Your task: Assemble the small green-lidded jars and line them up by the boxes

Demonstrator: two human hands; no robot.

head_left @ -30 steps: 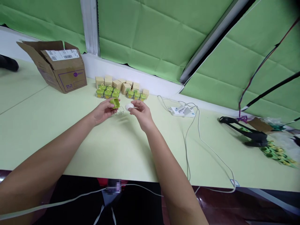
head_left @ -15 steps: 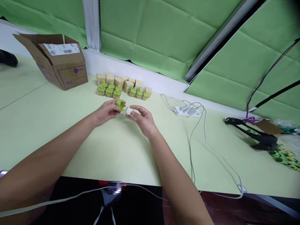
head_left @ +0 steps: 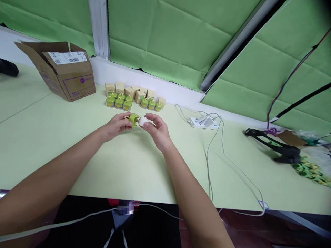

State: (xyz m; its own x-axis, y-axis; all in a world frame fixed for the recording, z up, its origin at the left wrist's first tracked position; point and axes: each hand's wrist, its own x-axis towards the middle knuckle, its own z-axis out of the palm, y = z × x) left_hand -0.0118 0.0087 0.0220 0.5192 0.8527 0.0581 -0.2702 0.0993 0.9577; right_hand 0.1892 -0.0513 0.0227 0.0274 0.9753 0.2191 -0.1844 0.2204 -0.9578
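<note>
My left hand (head_left: 116,126) pinches a small green case (head_left: 133,119) with a yellowish loop, held just above the pale green table (head_left: 77,144). My right hand (head_left: 156,129) grips a small white rounded piece (head_left: 142,121) and presses it against the open end of the green case. Both hands meet at mid-table. Behind them stand several green cases (head_left: 119,102) in a row, with several small tan cartons (head_left: 134,91) by the wall.
An open cardboard box (head_left: 67,73) lies on its side at the back left. A white power strip (head_left: 201,122) with cables (head_left: 219,148) sits right of the hands. A black tool (head_left: 276,150) and green patterned items (head_left: 309,170) lie at far right.
The hands have come together: the white piece, held apart from the green case a second ago, now touches its open end. The view shifted slightly.
</note>
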